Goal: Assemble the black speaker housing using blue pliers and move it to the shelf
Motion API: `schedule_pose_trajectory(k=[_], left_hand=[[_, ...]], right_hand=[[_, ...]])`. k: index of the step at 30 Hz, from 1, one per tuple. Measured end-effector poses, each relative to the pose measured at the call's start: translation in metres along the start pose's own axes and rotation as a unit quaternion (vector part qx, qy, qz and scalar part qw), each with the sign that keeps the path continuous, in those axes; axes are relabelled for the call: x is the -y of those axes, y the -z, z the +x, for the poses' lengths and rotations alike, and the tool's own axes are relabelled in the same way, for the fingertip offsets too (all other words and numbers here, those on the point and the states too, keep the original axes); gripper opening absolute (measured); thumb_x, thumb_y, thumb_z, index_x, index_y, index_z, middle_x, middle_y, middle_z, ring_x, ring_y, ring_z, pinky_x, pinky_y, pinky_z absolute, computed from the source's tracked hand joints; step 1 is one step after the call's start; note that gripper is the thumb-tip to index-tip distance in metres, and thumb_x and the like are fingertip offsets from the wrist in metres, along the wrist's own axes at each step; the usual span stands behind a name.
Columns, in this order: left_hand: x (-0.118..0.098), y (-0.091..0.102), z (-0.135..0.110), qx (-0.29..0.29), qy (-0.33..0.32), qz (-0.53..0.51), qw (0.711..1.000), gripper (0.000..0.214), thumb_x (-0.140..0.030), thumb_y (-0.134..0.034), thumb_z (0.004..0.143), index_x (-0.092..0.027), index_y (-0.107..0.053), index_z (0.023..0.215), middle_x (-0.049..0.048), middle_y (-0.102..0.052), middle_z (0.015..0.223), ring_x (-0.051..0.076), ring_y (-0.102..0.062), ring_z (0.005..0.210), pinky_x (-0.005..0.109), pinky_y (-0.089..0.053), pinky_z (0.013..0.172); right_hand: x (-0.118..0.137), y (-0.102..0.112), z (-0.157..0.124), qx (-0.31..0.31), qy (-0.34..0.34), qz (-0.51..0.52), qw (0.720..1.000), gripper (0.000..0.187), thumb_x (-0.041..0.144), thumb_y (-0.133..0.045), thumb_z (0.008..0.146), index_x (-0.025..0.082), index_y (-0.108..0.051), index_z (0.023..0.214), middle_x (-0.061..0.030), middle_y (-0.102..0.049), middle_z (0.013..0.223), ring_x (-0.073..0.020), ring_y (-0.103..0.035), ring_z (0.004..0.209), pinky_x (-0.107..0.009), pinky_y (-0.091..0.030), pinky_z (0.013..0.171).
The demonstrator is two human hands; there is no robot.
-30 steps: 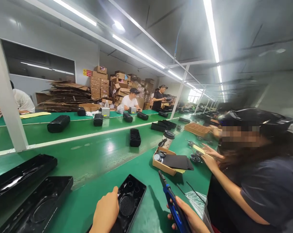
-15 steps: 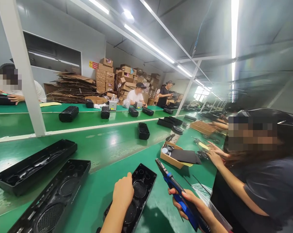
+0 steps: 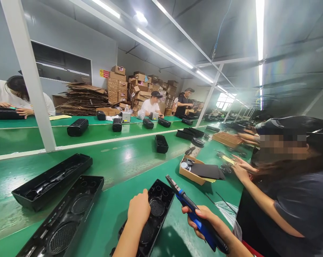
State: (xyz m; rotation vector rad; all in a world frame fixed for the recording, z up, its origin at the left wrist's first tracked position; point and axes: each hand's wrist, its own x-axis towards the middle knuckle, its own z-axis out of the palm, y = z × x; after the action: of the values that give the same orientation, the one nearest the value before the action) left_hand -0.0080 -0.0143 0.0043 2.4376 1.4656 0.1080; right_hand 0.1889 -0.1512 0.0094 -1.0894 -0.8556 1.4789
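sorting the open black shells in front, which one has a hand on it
The shell nearest the blue tool: the left hand rests on its edge. The two shells farther left lie untouched.

left hand (image 3: pixel 139 211) on speaker shell (image 3: pixel 154 214), right hand (image 3: pixel 207 222) gripping screwdriver (image 3: pixel 195 212)

A yellow-and-red wall sign (image 3: pixel 104 72) shows, but nothing on it can be read.
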Motion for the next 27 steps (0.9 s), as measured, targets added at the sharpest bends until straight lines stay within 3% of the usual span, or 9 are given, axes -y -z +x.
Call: schedule_pose_trajectory(k=[8,20,27], left_hand=[[-0.001,-0.003,0.000,-0.006,0.002,0.011,1.000,0.032,-0.010,-0.029,0.087,-0.009,-0.053,0.109,0.0168,-0.065,0.093,0.030,-0.063,0.087,0.043,-0.048,0.074],[-0.003,0.000,-0.001,-0.005,0.009,0.031,0.999,0.033,-0.013,-0.028,0.088,-0.010,-0.052,0.111,0.0153,-0.065,0.094,0.029,-0.063,0.087,0.039,-0.047,0.073],[-0.005,0.001,-0.001,0.006,0.019,0.038,0.999,0.035,-0.014,-0.027,0.088,-0.011,-0.051,0.113,0.0144,-0.065,0.095,0.027,-0.062,0.088,0.037,-0.046,0.074]], right_hand=[[-0.004,0.005,-0.004,0.017,-0.026,0.015,0.999,0.051,0.050,-0.070,0.066,0.008,-0.066,0.095,-0.0006,-0.051,0.054,-0.0038,-0.040,0.037,-0.015,-0.029,0.035],[-0.011,0.014,-0.005,0.014,-0.020,0.010,1.000,0.052,0.050,-0.070,0.065,0.008,-0.067,0.096,-0.0009,-0.050,0.054,-0.0041,-0.040,0.037,-0.016,-0.034,0.037],[-0.012,0.016,-0.006,0.015,-0.019,-0.006,1.000,0.050,0.050,-0.069,0.063,0.008,-0.067,0.091,0.0002,-0.048,0.052,-0.0039,-0.037,0.037,-0.016,-0.030,0.036]])
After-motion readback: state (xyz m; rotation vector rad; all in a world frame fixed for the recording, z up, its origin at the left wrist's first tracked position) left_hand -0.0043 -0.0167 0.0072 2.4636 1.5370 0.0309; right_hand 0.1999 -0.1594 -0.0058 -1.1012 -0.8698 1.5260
